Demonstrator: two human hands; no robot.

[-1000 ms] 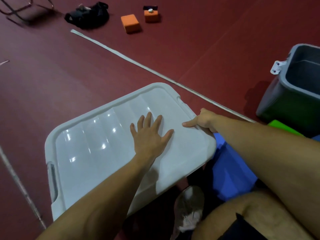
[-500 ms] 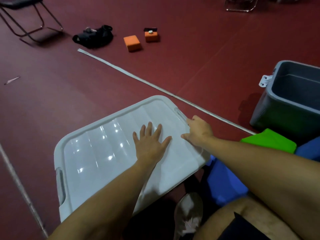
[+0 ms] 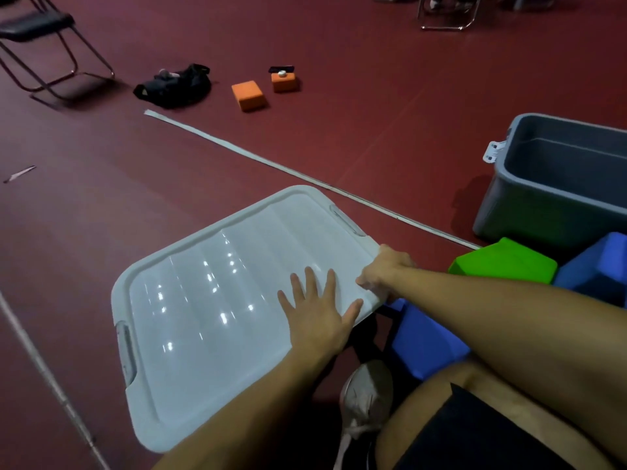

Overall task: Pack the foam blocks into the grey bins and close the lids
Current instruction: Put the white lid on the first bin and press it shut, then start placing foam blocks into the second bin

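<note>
A glossy pale grey lid covers a bin in front of me on the red floor. My left hand lies flat on the lid's near right part, fingers spread. My right hand grips the lid's right edge with curled fingers. To the right stands an open grey bin with a white latch. A green foam block and two blue foam blocks lie between the two bins. Far off, two orange foam blocks rest on the floor.
A strip of grey tape runs diagonally across the floor behind the lid. A black bag lies beside the orange blocks, with a folding chair at far left. My knee and shoe are at the bottom right.
My right hand has slid down the lid's right edge toward the near corner. The left hand stays flat on the lid. The camera has tilted up, showing more of the far floor.
</note>
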